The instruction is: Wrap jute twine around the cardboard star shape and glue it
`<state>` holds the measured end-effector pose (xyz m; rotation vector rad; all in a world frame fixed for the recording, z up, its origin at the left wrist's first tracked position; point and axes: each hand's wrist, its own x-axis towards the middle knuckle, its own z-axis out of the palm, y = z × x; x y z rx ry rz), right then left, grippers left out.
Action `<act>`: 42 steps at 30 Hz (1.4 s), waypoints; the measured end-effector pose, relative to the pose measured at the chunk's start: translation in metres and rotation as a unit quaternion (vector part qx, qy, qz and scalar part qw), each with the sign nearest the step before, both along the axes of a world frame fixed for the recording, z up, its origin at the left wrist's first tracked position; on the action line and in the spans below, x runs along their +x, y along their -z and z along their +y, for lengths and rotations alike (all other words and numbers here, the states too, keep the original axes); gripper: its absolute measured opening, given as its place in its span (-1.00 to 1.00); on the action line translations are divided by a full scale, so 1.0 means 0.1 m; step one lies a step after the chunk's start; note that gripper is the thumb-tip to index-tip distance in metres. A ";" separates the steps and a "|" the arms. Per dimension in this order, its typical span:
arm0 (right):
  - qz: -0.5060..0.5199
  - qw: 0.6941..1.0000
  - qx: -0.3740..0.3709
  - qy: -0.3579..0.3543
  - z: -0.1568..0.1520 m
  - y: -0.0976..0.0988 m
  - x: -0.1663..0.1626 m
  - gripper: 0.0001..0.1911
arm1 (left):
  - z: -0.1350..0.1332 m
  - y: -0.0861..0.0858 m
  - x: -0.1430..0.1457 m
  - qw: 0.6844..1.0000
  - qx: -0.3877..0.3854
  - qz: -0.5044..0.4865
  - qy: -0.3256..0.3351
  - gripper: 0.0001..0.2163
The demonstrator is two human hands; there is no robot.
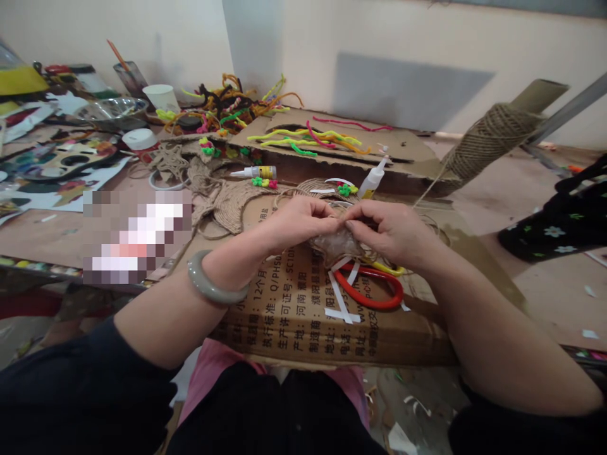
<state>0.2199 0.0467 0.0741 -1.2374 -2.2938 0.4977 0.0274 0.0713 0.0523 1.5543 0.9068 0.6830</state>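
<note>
My left hand (pixel 303 222) and my right hand (pixel 392 232) meet over a cardboard box (pixel 284 316), fingertips nearly touching. Both are closed in a pinch at the upper edge of a small twine-edged piece (pixel 337 245) with a shiny, clear-looking middle. What lies between the fingertips is hidden. Below the piece, a red loop handle (pixel 372 304), perhaps of scissors, rests on the box beside white paper strips (pixel 340 302). Just behind my right hand stands a small white glue bottle (pixel 374 180), tilted. A coiled twine mat (pixel 233 205) lies left of my hands.
A cone of twine (pixel 496 139) leans at the right, its strand running towards my hands. Colourful pipe cleaners (pixel 327 136) lie on cardboard behind. Another glue bottle (pixel 258 172), a metal bowl (pixel 111 112) and a paper cup (pixel 161 98) are to the left.
</note>
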 end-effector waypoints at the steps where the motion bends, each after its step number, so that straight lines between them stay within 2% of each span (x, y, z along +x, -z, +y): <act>1: 0.008 1.000 -0.002 0.004 0.00 0.01 0.00 -0.87 | 0.00 0.00 0.00 1.000 0.003 0.003 0.000 -0.81; 7: 0.050 0.998 -0.014 0.038 0.04 0.02 0.06 -0.76 | 0.00 -0.03 0.02 1.000 -0.007 0.010 -0.027 -0.85; 10: 0.030 0.998 -0.037 0.036 0.05 -0.02 0.12 -0.73 | 0.00 -0.04 0.02 0.999 -0.008 0.007 -0.039 -0.87; 15: -0.005 1.000 -0.008 0.004 0.04 -0.08 0.17 -0.81 | 0.01 -0.04 0.00 0.999 0.008 0.029 -0.037 -0.91; 19: -0.014 1.000 0.009 0.018 0.03 -0.10 0.13 -0.83 | 0.00 -0.06 0.00 0.999 0.029 0.036 -0.025 -0.92; 23: -0.003 0.999 -0.018 0.032 0.01 -0.11 0.10 -0.83 | -0.02 -0.06 0.00 0.999 0.032 0.029 -0.021 -0.91; 35: 0.004 0.994 -0.112 0.010 0.05 -0.08 0.09 -0.73 | -0.02 -0.06 0.00 0.998 0.054 0.021 0.011 -0.93; 42: 0.028 0.992 -0.121 0.034 0.05 -0.05 0.09 -0.77 | -0.03 -0.06 0.00 0.998 0.056 0.037 -0.005 -0.82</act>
